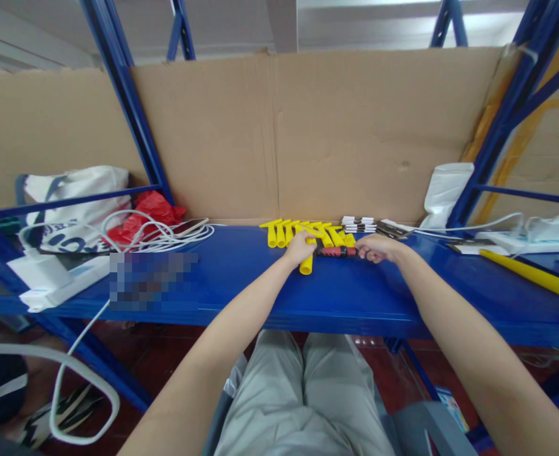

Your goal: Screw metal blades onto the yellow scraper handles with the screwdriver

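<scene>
My left hand [301, 248] is closed around a yellow T-shaped plastic piece, whose hollow tube end [306, 265] points toward me below the fingers. A red and black cylindrical tool [337, 252] lies level between my two hands, its left end close to the yellow piece. At its right end, my right hand [375, 247] has its fingers curled and pressed together on the tool's tip; the exact grip is partly hidden. Behind my left hand, several matching yellow pieces [272, 235] stand in a row on the blue shelf [241, 278].
Behind the hands lie stacked white and black packets [358, 223]. A long yellow strip [530, 273] and a power strip [521, 242] are on the right. Coiled white cable [184, 233], a red bag [150, 212] and a charger [42, 272] sit left. Cardboard [355, 133] walls the back.
</scene>
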Tool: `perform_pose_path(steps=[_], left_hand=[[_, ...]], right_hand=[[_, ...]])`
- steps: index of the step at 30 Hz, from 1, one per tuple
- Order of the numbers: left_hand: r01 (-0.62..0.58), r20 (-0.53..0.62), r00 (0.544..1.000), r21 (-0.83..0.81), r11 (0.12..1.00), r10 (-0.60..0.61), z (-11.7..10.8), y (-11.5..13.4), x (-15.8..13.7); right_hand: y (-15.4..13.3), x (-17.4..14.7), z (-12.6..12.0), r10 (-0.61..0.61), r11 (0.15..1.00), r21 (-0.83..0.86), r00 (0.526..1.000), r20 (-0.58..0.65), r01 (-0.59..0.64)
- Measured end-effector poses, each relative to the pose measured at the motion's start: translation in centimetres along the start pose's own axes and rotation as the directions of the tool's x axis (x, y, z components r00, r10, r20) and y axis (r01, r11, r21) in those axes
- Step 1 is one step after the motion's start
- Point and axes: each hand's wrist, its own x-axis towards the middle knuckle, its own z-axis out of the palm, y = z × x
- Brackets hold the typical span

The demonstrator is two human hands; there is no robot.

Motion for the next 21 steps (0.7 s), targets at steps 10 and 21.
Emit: perform_pose_path(steps=[10,21], left_hand=[[-0.012,0.092,0.996,0.159,0.987,-0.003,-0.6,0.3,-0.2],[-0.033,0.069,0.997,0.13,0.991,0.024,-0.2,0.0,0.1]], right_hand=[[3.4,3.5,-4.7,-0.156,0.914,-0.383,0.759,-0.632,-0.131],[6.9,7.2,-9.3,-0.042,0.946,-0.256,0.709,-0.704,-0.198]])
